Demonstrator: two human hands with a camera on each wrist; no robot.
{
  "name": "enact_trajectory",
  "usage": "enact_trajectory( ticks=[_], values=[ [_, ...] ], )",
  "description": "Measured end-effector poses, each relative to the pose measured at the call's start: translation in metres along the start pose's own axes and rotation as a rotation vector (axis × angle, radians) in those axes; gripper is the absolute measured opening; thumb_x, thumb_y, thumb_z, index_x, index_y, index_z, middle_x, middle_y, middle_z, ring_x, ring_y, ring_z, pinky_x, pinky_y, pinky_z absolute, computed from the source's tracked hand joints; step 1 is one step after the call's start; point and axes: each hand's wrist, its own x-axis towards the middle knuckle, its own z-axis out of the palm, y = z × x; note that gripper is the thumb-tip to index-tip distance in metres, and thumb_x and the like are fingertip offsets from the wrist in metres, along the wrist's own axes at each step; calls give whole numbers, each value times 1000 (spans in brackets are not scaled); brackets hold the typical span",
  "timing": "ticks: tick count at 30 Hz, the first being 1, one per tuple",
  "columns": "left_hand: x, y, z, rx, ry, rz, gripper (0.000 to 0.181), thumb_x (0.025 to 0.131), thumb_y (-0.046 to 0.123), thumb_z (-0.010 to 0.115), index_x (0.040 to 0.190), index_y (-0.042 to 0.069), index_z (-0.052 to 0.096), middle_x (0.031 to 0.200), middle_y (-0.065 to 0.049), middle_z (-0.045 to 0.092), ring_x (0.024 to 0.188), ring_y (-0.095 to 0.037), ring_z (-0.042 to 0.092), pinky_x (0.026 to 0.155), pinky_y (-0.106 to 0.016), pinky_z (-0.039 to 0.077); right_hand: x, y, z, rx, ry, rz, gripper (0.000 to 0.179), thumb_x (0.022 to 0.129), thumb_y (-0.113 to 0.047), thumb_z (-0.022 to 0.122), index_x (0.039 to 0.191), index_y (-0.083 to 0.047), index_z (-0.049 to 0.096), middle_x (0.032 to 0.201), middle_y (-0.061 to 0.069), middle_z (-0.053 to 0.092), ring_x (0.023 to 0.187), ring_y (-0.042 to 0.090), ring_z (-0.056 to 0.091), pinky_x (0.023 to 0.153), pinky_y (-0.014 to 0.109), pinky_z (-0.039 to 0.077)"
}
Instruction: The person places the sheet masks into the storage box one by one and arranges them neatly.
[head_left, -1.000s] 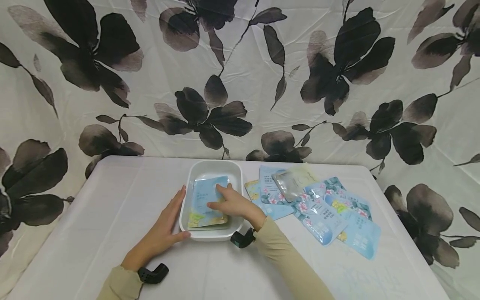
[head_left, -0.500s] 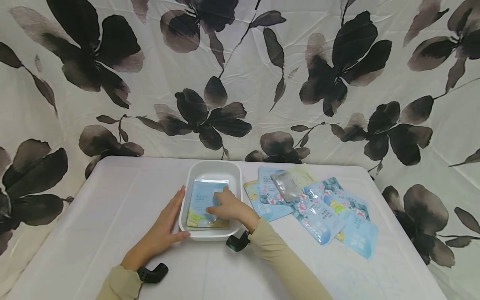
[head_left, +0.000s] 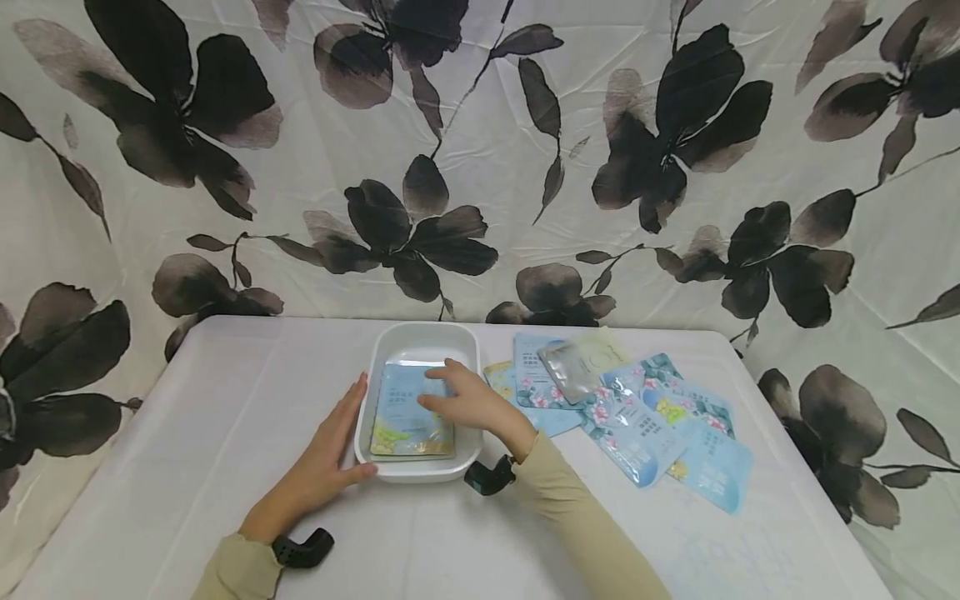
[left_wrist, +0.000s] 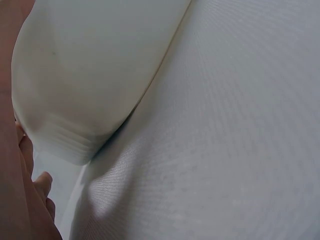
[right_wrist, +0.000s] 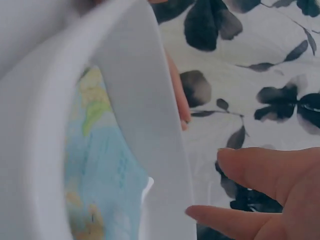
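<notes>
A white plastic tray [head_left: 467, 463] stands on the table with flat light-blue sheet mask packets lying in its front part; the top packet [head_left: 401, 408] has yellow flowers at its lower end. My left hand [head_left: 327, 450] rests against the tray's left side, its fingers straight along the wall and the thumb at the front corner. Over the right part of the packets hovers my right hand [head_left: 480, 404], thumb and forefinger spread. In the right wrist view those fingertips stand apart with nothing between them. The left wrist view shows mostly the tray's outer wall [left_wrist: 95, 75].
Several more packets overlap in a loose spread [head_left: 637, 425] right of the tray, one silver packet [head_left: 573, 371] among them. The white-covered table [head_left: 187, 467] ends at a floral cloth backdrop [head_left: 525, 183].
The top packet has straightened and now lies flat on those below. My right hand pressed on it half a second ago and has since lifted slightly. My left hand has stayed put.
</notes>
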Motion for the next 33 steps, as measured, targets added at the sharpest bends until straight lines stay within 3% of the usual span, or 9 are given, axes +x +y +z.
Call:
enact_trajectory(
  ticks=[11,23,33],
  values=[
    [0,3,-1,20,2,-32,117,74,46,79,161,16,8,167,-4,7,151,-36,9,110,-72,15,-14,18,-33,135,191,-113,40,98,-21,61,135,-4,59,153,19,39,144,31,33,115,50,31],
    [0,2,1,17,-10,-46,117,74,46,80,161,18,7,167,-3,6,151,-37,8,109,-74,15,-47,54,-78,313,324,-92,41,99,-17,59,138,-3,55,147,14,48,141,34,39,116,47,31],
    [-2,5,-1,14,-13,-63,117,72,40,81,161,19,7,167,-2,6,151,-34,6,110,-73,14,-83,98,-108,291,449,-4,42,102,-19,56,139,1,52,145,19,48,133,39,45,108,56,39]
  ],
)
